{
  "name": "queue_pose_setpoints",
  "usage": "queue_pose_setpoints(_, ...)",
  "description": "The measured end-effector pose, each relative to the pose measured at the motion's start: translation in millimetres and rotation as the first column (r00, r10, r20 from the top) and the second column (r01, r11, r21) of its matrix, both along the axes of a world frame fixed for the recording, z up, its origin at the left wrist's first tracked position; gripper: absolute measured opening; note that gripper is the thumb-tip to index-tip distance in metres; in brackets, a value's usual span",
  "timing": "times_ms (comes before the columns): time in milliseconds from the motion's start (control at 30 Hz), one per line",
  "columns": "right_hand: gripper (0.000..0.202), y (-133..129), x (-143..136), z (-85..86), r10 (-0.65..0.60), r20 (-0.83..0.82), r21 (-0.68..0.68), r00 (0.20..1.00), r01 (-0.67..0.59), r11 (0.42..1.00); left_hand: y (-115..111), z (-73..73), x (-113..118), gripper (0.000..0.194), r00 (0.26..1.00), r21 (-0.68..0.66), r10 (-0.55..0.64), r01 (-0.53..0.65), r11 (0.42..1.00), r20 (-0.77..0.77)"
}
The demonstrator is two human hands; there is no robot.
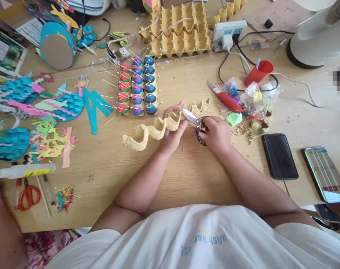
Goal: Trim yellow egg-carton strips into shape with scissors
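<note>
A strip of yellowish egg carton [155,127] with a row of cups is gripped near its middle by my left hand [172,134], thumb in front and fingers behind. My right hand [218,132] is closed round the dark handles of a pair of scissors [191,117]. Their blades lie against the strip's edge, right beside my left thumb. Beyond the strip stand rows of painted egg-carton cups [136,87] in red, purple and blue, with pins sticking out. Uncut egg cartons [181,30] lie at the back.
Carton scraps [244,134], plastic bags [255,101], a red-handled knife [228,100] and a red cup [259,73] are at right, near two phones [280,156]. Paper crafts [66,106], a glue bottle [24,171] and red scissors [28,196] lie left. Another person's arm [4,224] shows at lower left.
</note>
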State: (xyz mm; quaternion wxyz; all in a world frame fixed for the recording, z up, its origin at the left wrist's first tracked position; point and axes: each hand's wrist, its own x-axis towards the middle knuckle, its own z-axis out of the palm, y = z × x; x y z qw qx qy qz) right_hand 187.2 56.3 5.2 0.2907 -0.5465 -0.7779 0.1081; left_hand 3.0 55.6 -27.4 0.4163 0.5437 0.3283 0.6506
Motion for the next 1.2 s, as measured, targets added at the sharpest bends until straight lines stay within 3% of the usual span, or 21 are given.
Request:
queue_pose_setpoints(367, 0.053, 2.0, 2.3, -0.4, 0.000, 0.006, -0.030, 1.000, 0.000, 1.000, -0.9, -4.6, -0.9, 0.047, 1.000, -0.056, -0.027, 0.027, 0.998, 0.006)
queue_pose_setpoints(633, 0.043, 2.6, 0.5, -4.8, -0.049, -0.080, -0.029, 0.996, 0.046, 0.998, 0.2, -4.4, -1.1, 0.047, 0.999, -0.055, 0.031, -0.032, 0.998, -0.006)
queue_pose_setpoints(800, 0.041, 1.9, -0.7, -3.0, 0.007, -0.050, -0.070, 0.999, -0.011, 0.997, -0.7, -2.1, 0.0, 0.045, 0.999, -0.044, 0.040, -0.040, 0.998, -0.007)
queue_pose_setpoints(967, 0.037, 1.1, -0.8, -2.1, 0.002, -0.026, -0.048, 1.000, -0.003, 0.999, -0.7, 1.0, 0.1, 0.054, 0.996, -0.062, 0.084, -0.086, 0.994, -0.032)
queue_pose_setpoints(1200, 0.033, 0.7, -0.1, -5.1, -0.040, -0.002, 0.001, 0.999, 0.040, 0.999, -0.7, 0.5, 0.5, 0.047, 0.994, -0.019, 0.101, -0.102, 0.995, -0.051)
